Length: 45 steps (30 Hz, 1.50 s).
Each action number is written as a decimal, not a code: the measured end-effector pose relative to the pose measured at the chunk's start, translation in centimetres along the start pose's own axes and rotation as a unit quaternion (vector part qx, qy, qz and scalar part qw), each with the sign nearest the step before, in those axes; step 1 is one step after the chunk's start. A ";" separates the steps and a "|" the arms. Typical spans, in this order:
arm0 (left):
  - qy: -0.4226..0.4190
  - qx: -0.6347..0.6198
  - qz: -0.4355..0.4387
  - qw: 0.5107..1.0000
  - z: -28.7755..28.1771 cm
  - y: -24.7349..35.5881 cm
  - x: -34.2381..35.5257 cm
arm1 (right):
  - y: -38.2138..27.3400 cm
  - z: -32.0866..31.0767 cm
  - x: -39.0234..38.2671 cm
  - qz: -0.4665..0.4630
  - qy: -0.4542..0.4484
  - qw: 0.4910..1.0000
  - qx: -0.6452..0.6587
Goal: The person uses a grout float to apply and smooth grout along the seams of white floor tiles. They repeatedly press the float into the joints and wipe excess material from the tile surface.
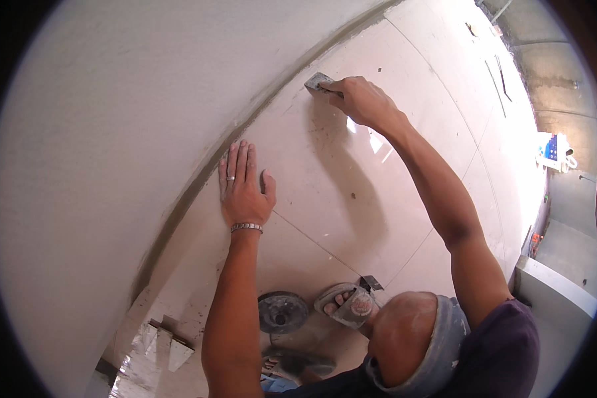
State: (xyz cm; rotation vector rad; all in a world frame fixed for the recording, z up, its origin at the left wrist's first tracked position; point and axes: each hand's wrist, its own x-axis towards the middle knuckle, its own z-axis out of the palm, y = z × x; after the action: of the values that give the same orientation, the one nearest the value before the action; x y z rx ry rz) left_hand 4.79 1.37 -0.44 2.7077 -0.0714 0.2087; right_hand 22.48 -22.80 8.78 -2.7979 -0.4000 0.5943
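Observation:
My right hand (359,99) grips a small grey square scraper (318,82) on the pale glossy tile floor (418,186), close to the grey joint (194,192) along the base of the white wall (93,113). My left hand (247,192), with a ring and a metal bracelet, lies palm down with fingers extended on the tile beside that joint, below and left of the scraper. My arm casts a long shadow across the tiles.
My dusty bent knee (402,335) and slippered foot (343,305) are at the bottom, near a dark round disc (282,312). Broken offcuts (176,351) lie lower left. Thin rods (501,76), a white-and-blue container (552,151) and a pale ledge (550,285) are at the right.

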 end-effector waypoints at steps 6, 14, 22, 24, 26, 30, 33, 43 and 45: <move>0.005 -0.007 0.003 1.000 0.1 0.0 0.1 | 1.4 0.0 2.3 0.007 0.021 0.999 -0.037; 0.016 -0.005 0.046 0.999 1.0 -0.4 0.1 | 5.4 0.5 2.8 -0.093 0.035 0.992 -0.073; -0.012 0.031 0.051 0.998 0.5 -1.1 -0.6 | 4.4 -9.7 -10.7 0.247 -0.165 0.949 0.111; -0.036 0.062 0.056 0.996 0.0 -1.3 -0.7 | 6.6 -8.3 -16.3 0.156 -0.003 0.985 0.071; -0.057 0.078 0.068 0.993 0.1 -1.0 -0.5 | 7.6 -9.3 -22.2 0.217 -0.054 0.974 0.029; -0.067 0.101 0.088 0.989 -0.8 -1.3 -0.3 | 7.7 -10.5 -33.6 0.363 -0.204 0.909 0.022; -0.070 0.065 0.086 0.992 -1.1 -1.7 -0.7 | 6.6 -12.1 -41.3 0.383 -0.211 0.899 0.026; -0.059 -0.021 0.085 0.994 -1.2 -1.6 -1.4 | 14.8 -20.3 -64.6 0.430 -0.027 0.896 -0.109; -0.057 -0.008 0.083 0.995 -1.8 -1.8 -1.2 | 13.3 -21.4 -64.1 0.529 -0.046 0.846 -0.048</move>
State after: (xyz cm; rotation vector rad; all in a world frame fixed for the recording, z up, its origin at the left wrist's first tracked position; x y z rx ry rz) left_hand 3.54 3.78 0.32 2.6972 -0.3321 0.1027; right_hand -21.91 -59.41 46.62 -2.8708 1.2231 0.9023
